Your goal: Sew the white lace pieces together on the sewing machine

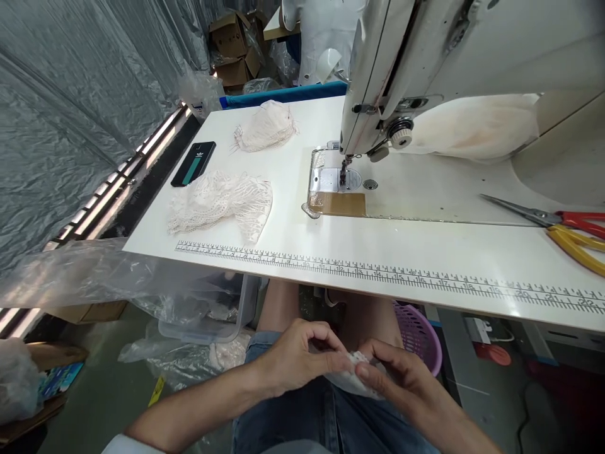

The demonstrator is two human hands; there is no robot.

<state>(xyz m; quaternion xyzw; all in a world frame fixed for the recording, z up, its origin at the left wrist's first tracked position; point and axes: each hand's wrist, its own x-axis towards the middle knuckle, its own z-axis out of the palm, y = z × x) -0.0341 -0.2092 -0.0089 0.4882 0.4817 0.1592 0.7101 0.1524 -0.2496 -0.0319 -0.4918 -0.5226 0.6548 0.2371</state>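
My left hand (295, 356) and my right hand (401, 372) are low over my lap, below the table edge. Both pinch a small piece of white lace (355, 373) between their fingertips. On the white sewing table (425, 252) above lie two heaps of white lace, one near the front left (222, 202) and one further back (265, 127). The white sewing machine (425, 57) stands at the back right, with its needle over the metal plate (333, 180).
A black phone (193, 163) lies at the table's left edge. Scissors with red and yellow handles (562, 227) rest at the right. A printed ruler (378, 271) runs along the front edge. Underneath are a clear plastic bin (212, 315), a purple basket (418, 334) and plastic sheeting (70, 277).
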